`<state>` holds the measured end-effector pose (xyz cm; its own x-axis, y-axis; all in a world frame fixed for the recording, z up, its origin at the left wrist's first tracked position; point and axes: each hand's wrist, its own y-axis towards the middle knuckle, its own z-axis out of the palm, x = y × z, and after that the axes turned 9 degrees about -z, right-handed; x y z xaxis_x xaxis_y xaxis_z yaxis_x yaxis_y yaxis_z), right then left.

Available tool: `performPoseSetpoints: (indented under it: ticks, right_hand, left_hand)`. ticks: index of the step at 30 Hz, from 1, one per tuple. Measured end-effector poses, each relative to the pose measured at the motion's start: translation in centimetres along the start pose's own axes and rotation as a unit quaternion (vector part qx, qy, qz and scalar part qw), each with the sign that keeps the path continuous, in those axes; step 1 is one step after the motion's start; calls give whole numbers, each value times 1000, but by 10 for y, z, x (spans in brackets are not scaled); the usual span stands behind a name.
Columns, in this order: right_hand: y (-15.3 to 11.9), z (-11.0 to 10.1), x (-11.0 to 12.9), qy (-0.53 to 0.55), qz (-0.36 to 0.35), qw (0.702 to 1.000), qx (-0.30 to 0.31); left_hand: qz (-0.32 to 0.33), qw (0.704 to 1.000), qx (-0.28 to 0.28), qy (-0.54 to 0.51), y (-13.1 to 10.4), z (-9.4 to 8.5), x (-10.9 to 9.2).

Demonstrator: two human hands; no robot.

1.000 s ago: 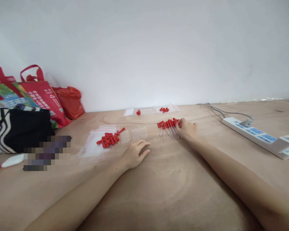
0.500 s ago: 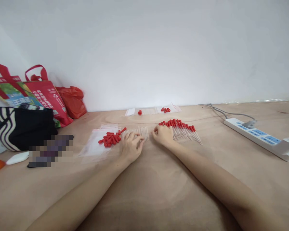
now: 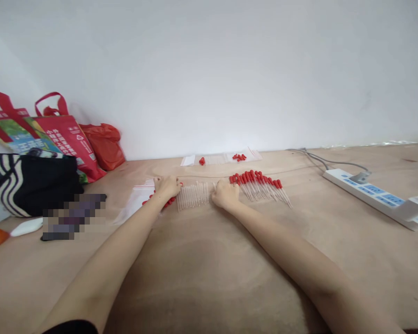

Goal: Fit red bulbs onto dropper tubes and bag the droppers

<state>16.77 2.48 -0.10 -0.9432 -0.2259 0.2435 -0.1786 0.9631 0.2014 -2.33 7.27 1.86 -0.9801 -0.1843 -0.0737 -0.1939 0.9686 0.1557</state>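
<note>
My left hand [image 3: 167, 186] is over the pile of red rubber dropper bulbs [image 3: 170, 202], fingers bent; one bulb's red tip shows at its right edge, seemingly pinched. To its right, a row of clear dropper tubes [image 3: 192, 195] lies side by side. At the right end of this row my right hand [image 3: 225, 194] is closed, with a clear tube apparently between thumb and fingers; the grip is partly hidden. Just beyond it, several droppers [image 3: 261, 185] with red bulbs fitted on clear stems lie fanned out. Under the bulb pile are clear zip bags [image 3: 134, 200].
Near the wall lies another clear bag [image 3: 216, 159] with red bulbs [image 3: 239, 157] on it. Shopping bags [image 3: 64, 144] and a black striped bag [image 3: 38, 185] stand left. A dark blurred object [image 3: 75, 217] lies before them. On the right is a power strip [image 3: 372, 197] with cables.
My left hand has moved left from the clear tubes onto the red bulbs, uncovering the row. My right hand has shifted slightly left to the row's end.
</note>
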Motion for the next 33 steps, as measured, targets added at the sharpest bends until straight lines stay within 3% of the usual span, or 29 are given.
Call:
performPoseSetpoints:
  ticks: [3,6,8,10,12,16,19,25,33]
  right_hand:
    - [-11,-1,-4,-30,-39,999,1]
    - [-25,0,-13,-63,-94,993,-28]
    - [-34,1,-23,-78,-132,986,-64]
    - [-44,1,-37,-76,-172,977,-100]
    - [-53,0,-53,-66,-208,967,-135]
    - [-70,-5,-77,-34,-251,951,-176]
    - [-78,-10,-81,-17,-275,944,-181]
    - [-80,-12,-72,-9,-322,931,-172]
    - [-79,-13,-72,8,-327,931,-165]
  left_hand:
    - [16,1000,-16,-4,10,2,-6]
    - [34,997,-67,-18,8,-3,-12]
    - [67,990,-111,-63,-2,-6,-19]
    - [149,960,-139,-192,-21,-6,-27]
    - [201,928,-107,-296,-45,-2,-34]
    - [245,870,37,-427,-92,12,-41]
    - [297,883,82,-355,-109,16,-37]
    - [316,902,46,-290,-110,14,-38]
    - [304,916,-1,-262,-112,16,-43]
